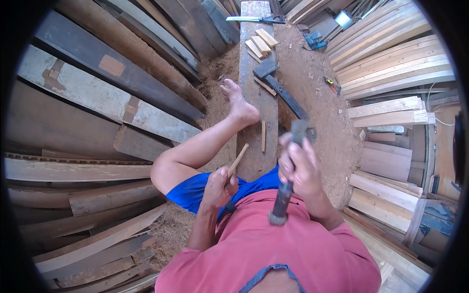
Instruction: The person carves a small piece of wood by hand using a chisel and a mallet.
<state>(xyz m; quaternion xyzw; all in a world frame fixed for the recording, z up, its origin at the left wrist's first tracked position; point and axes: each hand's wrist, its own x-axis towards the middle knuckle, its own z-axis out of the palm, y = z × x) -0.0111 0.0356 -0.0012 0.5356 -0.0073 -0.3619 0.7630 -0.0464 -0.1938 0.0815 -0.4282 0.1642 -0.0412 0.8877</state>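
- My right hand (302,168) is closed round the handle of a hatchet (288,171), head up and the butt of the handle pointing back at my chest; I judge that grip sits mid-handle for short, controlled chops.
- My left hand (218,186) is closed on the lower end of a thin wooden stick (238,160), which leans up and away toward the plank, just left of the hatchet, so its free end is offered to the blade.
- Both hands hang above the near end of the long plank (254,97) that serves as my surface; I sit astride it, with my bare foot (238,103) planted on it, I think as a brace.
- Farther along the surface lie a second hatchet (278,85), a loose sliver (263,136), a few short cut blocks (260,43) and, at the far end, a handsaw (254,19).
- Sawdust covers the ground (317,112) on both sides.
- Stacked boards (112,93) crowd my left and paler planks (391,58) my right, leaving little elbow room; my raised knee (166,171) sits close to the stick.
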